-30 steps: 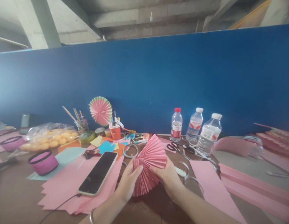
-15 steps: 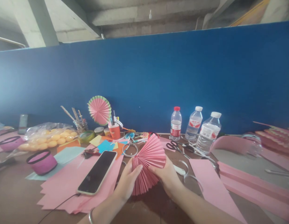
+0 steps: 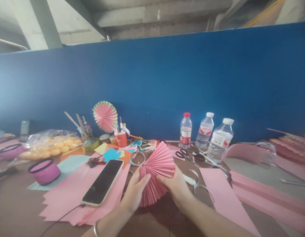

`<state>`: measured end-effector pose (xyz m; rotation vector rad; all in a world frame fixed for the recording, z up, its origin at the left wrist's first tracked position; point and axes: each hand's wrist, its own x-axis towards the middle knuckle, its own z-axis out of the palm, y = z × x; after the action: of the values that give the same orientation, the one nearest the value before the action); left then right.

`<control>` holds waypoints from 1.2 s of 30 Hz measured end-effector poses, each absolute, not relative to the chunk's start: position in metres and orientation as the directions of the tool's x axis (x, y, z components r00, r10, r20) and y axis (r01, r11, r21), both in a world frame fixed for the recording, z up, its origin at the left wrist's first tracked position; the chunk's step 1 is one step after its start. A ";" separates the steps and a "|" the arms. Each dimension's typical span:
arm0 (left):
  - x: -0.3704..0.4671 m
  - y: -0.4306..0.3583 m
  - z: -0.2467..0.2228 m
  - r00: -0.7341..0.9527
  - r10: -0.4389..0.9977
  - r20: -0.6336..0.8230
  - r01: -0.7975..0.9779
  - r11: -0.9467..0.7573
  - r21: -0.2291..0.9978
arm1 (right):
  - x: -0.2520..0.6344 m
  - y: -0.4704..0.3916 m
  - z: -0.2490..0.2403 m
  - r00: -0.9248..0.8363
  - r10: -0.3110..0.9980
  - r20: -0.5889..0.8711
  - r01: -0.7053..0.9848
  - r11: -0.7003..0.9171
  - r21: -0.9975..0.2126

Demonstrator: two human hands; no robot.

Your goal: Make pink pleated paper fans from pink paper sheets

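Blue wall [image 3: 152, 75], brown table [image 3: 14, 204]: three capped bottles [image 3: 204, 131]; two hands [image 3: 135, 190] [image 3: 176, 186] pinching one pleated pink fan [image 3: 159, 168].

A brown counter [image 3: 16, 200] stretches beneath the left grip [image 3: 134, 191] and the right grip [image 3: 177, 188]. Overlapping pink sheets [image 3: 66, 202] lie on it to the left of the left grip, and a pale-blue sheet [image 3: 75, 163] lies farther left and beyond. A clear bag of yellow balls [image 3: 55, 146] rests well left of both grips. Farther back than the left grip stands a red paper cup [image 3: 121, 140]. Beyond the right grip lie scissors [image 3: 188, 156], with a red-capped bottle [image 3: 185, 133] behind them. Right of that grip lies a flat pink strip [image 3: 223, 194].
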<state>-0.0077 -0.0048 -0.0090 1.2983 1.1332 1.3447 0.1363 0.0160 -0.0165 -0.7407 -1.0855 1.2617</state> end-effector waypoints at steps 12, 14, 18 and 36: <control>-0.007 -0.005 -0.009 -0.041 0.989 0.141 -0.035 -0.142 0.989 | 0.135 0.017 -0.018 -0.029 0.976 0.217 -0.345 0.194 -0.918; -0.008 -0.005 -0.009 -0.039 0.991 0.128 -0.040 -0.129 0.991 | 0.136 0.017 -0.018 -0.035 0.975 0.219 -0.348 0.194 -0.917; -0.007 -0.005 -0.009 -0.035 0.990 0.138 -0.057 -0.140 0.989 | 0.136 0.016 -0.017 -0.043 0.974 0.224 -0.352 0.194 -0.916; -0.006 -0.006 -0.011 -0.045 0.992 0.121 -0.109 -0.125 0.986 | 0.134 0.013 -0.028 -0.074 0.971 0.228 -0.370 0.186 -0.910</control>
<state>-0.0061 -0.0055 -0.0109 1.1965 1.0927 1.3789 0.1336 0.0132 -0.0276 -0.7274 -1.1066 1.2855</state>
